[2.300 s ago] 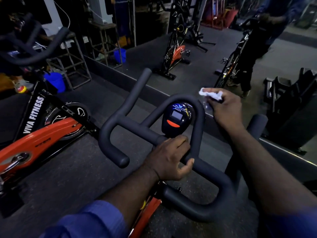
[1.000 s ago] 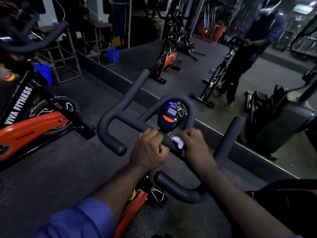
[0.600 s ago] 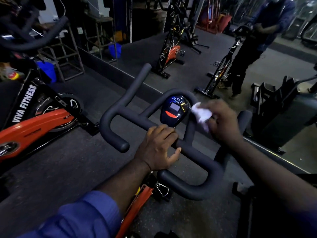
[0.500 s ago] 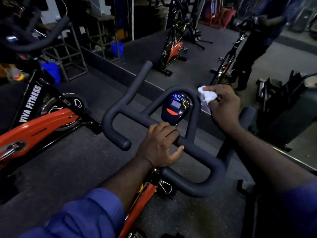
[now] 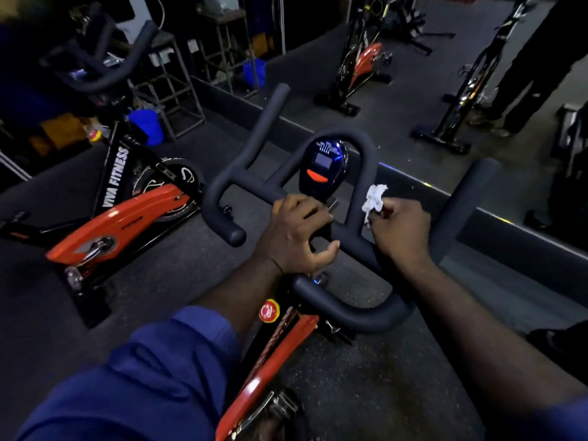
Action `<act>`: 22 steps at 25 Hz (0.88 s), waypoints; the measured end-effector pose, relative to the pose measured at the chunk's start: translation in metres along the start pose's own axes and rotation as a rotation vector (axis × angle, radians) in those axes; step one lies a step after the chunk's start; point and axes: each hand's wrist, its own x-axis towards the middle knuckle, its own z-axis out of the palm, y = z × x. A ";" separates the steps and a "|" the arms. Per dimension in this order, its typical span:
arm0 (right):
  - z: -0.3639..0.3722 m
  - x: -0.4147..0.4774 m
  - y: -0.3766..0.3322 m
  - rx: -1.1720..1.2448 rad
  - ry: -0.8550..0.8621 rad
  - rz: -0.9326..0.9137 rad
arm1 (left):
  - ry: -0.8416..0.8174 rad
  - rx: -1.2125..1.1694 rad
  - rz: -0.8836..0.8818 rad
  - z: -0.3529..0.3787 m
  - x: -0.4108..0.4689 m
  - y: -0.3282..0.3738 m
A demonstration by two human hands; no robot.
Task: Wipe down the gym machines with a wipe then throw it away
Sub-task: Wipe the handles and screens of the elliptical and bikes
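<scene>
In front of me stands a spin bike with black padded handlebars [image 5: 254, 128] and an oval console [image 5: 323, 171] with a small screen and an orange button. My left hand [image 5: 297, 233] grips the cross bar just below the console. My right hand [image 5: 402, 229] pinches a crumpled white wipe [image 5: 374, 198] and presses it against the right side of the handlebar loop. The bike's orange frame [image 5: 273, 354] runs down between my forearms.
A second orange and black spin bike [image 5: 117, 214] marked VIVA FITNESS stands to the left. A wall mirror [image 5: 413, 100] ahead reflects bikes and a standing person. Blue buckets [image 5: 146, 124] and a metal rack [image 5: 178, 87] sit at the back left. Dark rubber floor lies all around.
My right hand with the wipe has slid down from the top right of the handlebar loop to its lower right side. My left hand keeps its grip on the cross bar.
</scene>
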 end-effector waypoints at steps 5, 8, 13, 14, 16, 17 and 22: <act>-0.031 -0.041 -0.017 -0.206 -0.112 -0.406 | -0.114 -0.158 -0.191 -0.024 -0.007 0.014; -0.031 -0.069 -0.049 0.073 -0.234 -0.466 | -0.207 -0.382 -0.508 -0.056 -0.039 0.026; 0.029 -0.120 -0.107 0.495 -0.571 -0.349 | 0.157 -0.719 -1.073 -0.153 -0.129 0.032; 0.043 -0.135 -0.121 0.573 -0.653 -0.327 | 0.200 -0.725 -1.151 -0.177 -0.152 0.032; 0.068 -0.174 -0.152 0.704 -0.816 -0.276 | 0.300 -0.696 -1.278 -0.223 -0.206 0.033; 0.080 -0.197 -0.169 0.749 -0.906 -0.248 | 0.369 -0.676 -1.335 -0.246 -0.234 0.037; 0.129 -0.306 -0.243 0.888 -1.364 -0.021 | 0.691 -0.564 -1.528 -0.346 -0.358 0.077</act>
